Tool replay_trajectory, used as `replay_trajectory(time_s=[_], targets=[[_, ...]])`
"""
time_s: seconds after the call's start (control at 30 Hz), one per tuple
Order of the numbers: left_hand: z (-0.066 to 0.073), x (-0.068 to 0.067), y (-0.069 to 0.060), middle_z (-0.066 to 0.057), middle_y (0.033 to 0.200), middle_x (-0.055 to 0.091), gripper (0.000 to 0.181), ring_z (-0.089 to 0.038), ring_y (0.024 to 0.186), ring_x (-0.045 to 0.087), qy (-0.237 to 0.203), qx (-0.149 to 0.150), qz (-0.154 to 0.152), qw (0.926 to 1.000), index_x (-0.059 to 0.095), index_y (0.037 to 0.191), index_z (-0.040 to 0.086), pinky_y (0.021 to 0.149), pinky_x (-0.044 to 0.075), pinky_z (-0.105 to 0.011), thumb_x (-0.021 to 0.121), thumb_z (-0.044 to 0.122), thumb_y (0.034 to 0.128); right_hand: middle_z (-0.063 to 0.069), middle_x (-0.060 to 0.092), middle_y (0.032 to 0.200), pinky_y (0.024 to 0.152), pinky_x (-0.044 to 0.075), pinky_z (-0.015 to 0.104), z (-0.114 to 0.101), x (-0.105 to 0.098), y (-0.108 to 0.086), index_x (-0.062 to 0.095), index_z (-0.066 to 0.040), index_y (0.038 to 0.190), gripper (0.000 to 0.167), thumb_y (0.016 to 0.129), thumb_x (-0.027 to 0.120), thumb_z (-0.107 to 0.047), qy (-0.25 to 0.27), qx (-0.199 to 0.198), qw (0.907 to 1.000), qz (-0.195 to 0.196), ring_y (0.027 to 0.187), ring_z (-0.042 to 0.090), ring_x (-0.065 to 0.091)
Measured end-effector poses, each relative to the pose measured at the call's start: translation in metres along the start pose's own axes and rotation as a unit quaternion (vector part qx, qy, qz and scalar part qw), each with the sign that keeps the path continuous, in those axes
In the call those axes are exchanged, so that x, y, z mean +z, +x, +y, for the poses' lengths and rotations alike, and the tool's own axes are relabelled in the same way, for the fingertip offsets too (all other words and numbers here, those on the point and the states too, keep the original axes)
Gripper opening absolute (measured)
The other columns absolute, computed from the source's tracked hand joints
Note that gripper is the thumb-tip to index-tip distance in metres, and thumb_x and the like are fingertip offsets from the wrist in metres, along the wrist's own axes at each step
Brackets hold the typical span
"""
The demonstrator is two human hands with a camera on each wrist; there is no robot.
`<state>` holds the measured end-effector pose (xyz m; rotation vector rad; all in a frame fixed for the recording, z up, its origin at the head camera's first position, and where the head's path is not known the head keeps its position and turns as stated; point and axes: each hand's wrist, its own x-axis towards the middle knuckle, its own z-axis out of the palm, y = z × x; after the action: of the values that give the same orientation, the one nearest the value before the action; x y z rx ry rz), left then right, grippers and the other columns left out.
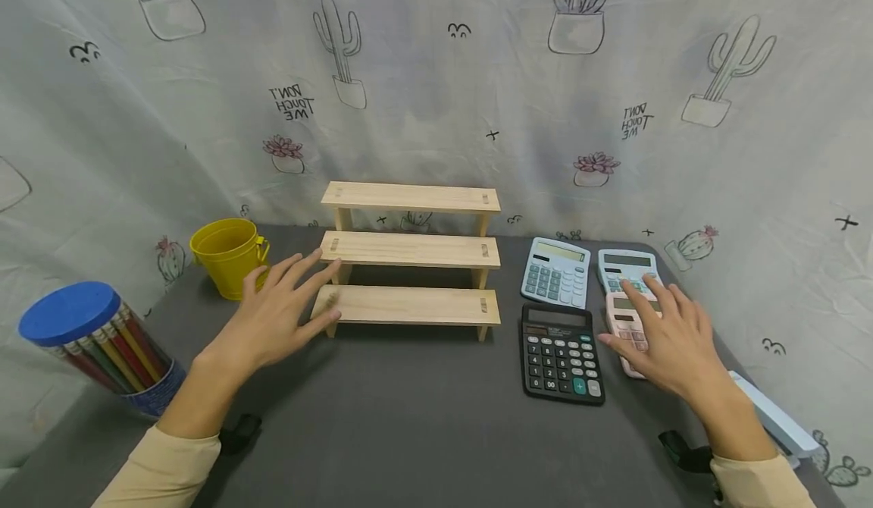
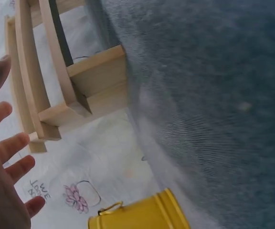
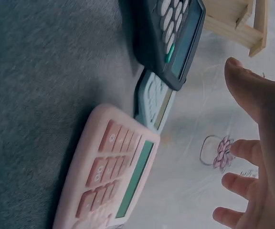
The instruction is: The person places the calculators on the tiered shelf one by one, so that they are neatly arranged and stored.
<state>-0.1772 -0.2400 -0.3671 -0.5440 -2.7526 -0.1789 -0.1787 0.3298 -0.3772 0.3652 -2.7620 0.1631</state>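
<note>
My left hand [image 1: 273,318] hovers with spread fingers by the left end of a three-step wooden rack [image 1: 409,249]. In the left wrist view that hand [image 2: 6,167] holds nothing, and the rack [image 2: 99,76] stands beyond the fingers. Over a pink calculator [image 1: 622,321] is my right hand [image 1: 671,341], its fingers extended and hiding part of it. The right wrist view shows a gap between the hand [image 3: 266,157] and the pink calculator [image 3: 109,167]. A black calculator [image 1: 562,356] lies left of it, with two pale blue calculators, one [image 1: 555,273] behind the black one, another [image 1: 614,260] behind the pink one.
A yellow bucket [image 1: 228,254] stands left of the rack. At the far left is a blue-lidded container [image 1: 102,349] with a pencil pattern. A pale blue object [image 1: 774,413] lies along the right table edge, partly behind my right forearm. A printed curtain [image 1: 436,114] hangs behind the table.
</note>
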Motion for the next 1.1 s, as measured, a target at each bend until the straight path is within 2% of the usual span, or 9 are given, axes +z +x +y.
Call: replay_trajectory(time_s=[0.13,0.3,0.5,0.6,0.7,0.87,0.97,1.1], targets=[[-0.003,0.003,-0.003,-0.012,0.165,0.032,0.073,-0.041,0.145,0.033,-0.014,-0.002,0.007,0.9999,0.037,0.161,0.028,0.104,0.024,-0.07,0.064,0.054,0.0985,0.03,0.023,0.161,0.104,0.015,0.081,0.008,0.002,-0.002,0.028,-0.011,0.161,0.099,0.088,0.074,-0.059,0.022,0.025,0.9994,-0.013,0.141,0.063,0.02],[-0.006,0.008,-0.009,-0.015,0.162,0.034,0.072,-0.046,0.137,0.041,-0.031,-0.006,0.009,0.9995,0.039,0.16,0.031,0.1,0.028,-0.072,0.067,0.052,0.0972,0.032,0.023,0.159,0.101,0.016,0.083,0.016,0.006,0.0,0.023,-0.009,0.162,0.103,0.088,0.073,-0.059,0.031,0.046,0.9979,-0.033,0.14,0.067,0.017],[-0.009,0.012,-0.014,-0.021,0.154,0.037,0.069,-0.049,0.126,0.045,-0.033,-0.001,0.006,0.9994,0.04,0.158,0.037,0.094,0.031,-0.073,0.07,0.049,0.0965,0.037,0.023,0.156,0.094,0.026,0.083,0.024,0.013,0.0,0.019,-0.002,0.161,0.108,0.088,0.073,-0.06,0.052,0.067,0.9942,-0.067,0.133,0.068,0.026],[-0.01,0.011,-0.013,-0.021,0.151,0.038,0.069,-0.048,0.124,0.047,-0.041,-0.002,-0.016,0.999,0.037,0.159,0.039,0.092,0.033,-0.072,0.067,0.05,0.0979,0.041,0.019,0.155,0.091,0.029,0.083,0.028,0.015,-0.002,0.012,0.0,0.162,0.113,0.088,0.072,-0.061,0.064,0.084,0.9895,-0.098,0.131,0.069,0.026],[-0.011,0.011,-0.011,-0.019,0.151,0.038,0.068,-0.046,0.125,0.049,-0.069,-0.008,-0.051,0.9962,0.036,0.16,0.038,0.091,0.036,-0.07,0.065,0.05,0.0996,0.044,0.016,0.154,0.092,0.028,0.084,0.034,0.014,-0.001,0.003,0.002,0.162,0.12,0.088,0.073,-0.061,0.08,0.093,0.9843,-0.127,0.13,0.071,0.024],[-0.013,0.013,-0.008,-0.018,0.153,0.036,0.068,-0.045,0.124,0.054,-0.141,-0.017,-0.109,0.9839,0.033,0.162,0.033,0.09,0.045,-0.068,0.059,0.052,0.1022,0.049,0.014,0.151,0.101,0.022,0.081,0.039,0.013,0.0,-0.001,0.008,0.159,0.126,0.085,0.078,-0.056,0.105,0.097,0.9785,-0.149,0.131,0.071,0.021],[-0.017,0.014,-0.009,-0.02,0.155,0.033,0.068,-0.048,0.125,0.054,-0.175,-0.023,-0.128,0.9759,0.031,0.163,0.031,0.091,0.047,-0.068,0.057,0.051,0.1037,0.05,0.014,0.15,0.102,0.025,0.08,0.036,0.016,0.0,0.0,0.01,0.158,0.128,0.083,0.081,-0.056,0.105,0.102,0.976,-0.161,0.129,0.072,0.025],[-0.026,0.016,-0.011,-0.021,0.151,0.038,0.064,-0.044,0.131,0.049,-0.205,-0.03,-0.143,0.9677,0.035,0.161,0.023,0.098,0.043,-0.068,0.056,0.047,0.1054,0.05,0.015,0.149,0.1,0.031,0.079,0.031,0.022,0.003,0.001,0.011,0.158,0.132,0.08,0.081,-0.06,0.097,0.11,0.9732,-0.177,0.126,0.073,0.03]])
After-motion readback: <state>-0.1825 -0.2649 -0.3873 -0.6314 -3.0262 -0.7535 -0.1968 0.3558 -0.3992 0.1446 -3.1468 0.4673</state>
